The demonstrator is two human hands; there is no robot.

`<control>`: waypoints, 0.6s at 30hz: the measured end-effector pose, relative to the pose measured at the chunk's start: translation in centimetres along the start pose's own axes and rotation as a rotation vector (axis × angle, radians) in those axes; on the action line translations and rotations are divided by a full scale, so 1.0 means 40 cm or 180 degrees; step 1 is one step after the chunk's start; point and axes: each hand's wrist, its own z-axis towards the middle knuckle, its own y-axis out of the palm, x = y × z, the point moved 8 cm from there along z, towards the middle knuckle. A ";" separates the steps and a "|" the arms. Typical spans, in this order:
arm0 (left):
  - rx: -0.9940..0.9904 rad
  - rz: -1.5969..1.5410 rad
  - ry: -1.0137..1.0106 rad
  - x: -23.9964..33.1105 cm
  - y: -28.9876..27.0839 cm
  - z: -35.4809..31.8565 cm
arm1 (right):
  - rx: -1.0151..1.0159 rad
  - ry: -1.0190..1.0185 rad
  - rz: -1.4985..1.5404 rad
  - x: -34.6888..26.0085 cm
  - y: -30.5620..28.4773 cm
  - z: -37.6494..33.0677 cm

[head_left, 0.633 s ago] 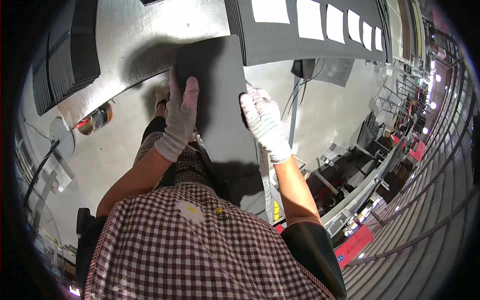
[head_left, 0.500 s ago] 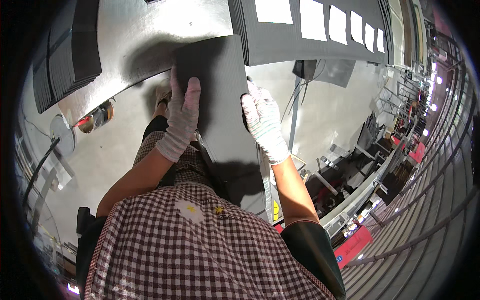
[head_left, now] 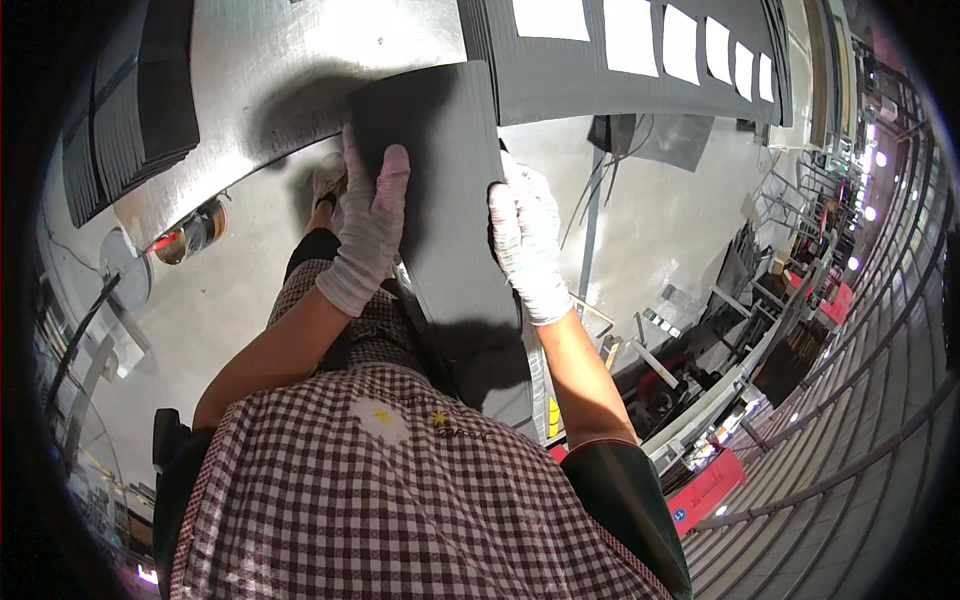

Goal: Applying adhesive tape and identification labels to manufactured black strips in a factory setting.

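Apparently a steadying step: dark grey panel (head_left: 450, 200) lengthwise before the apron (head_left: 350, 480), far end overlapping the worktop (head_left: 290, 50) in view, left hand (head_left: 368, 235) clasping one long edge, right hand (head_left: 530, 235) gripping the other, next move probably wanting matched pressure.

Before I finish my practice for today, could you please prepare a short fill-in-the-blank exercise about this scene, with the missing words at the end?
1. The left hand and the right hand are each covered by a pale, striped ____.
2. The hands hold a long dark piece between them, the right hand at its ____ edge.
3. On the dark stack, ____ white rectangles form a row.
4. The apron has a brown-and-white ____ pattern.

Missing words: glove; right; six; checked.
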 end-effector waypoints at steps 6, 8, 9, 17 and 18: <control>0.0230 0.0266 -0.0747 0.159 0.015 -0.013 | 0.0356 0.0681 0.1229 0.064 -0.095 -0.060; 0.0167 0.0747 0.0216 0.104 -0.009 -0.033 | 0.0092 0.0878 0.0787 0.069 -0.136 -0.103; 0.0112 0.1228 0.1209 0.122 -0.003 -0.057 | -0.0003 0.0814 0.0669 0.067 -0.148 -0.134; -0.0161 0.0489 0.0005 0.105 0.044 -0.180 | 0.0114 0.0876 0.0388 0.053 -0.059 -0.343; -0.0174 0.0501 0.0018 0.111 0.048 -0.180 | 0.0283 0.0832 0.0390 0.060 -0.054 -0.333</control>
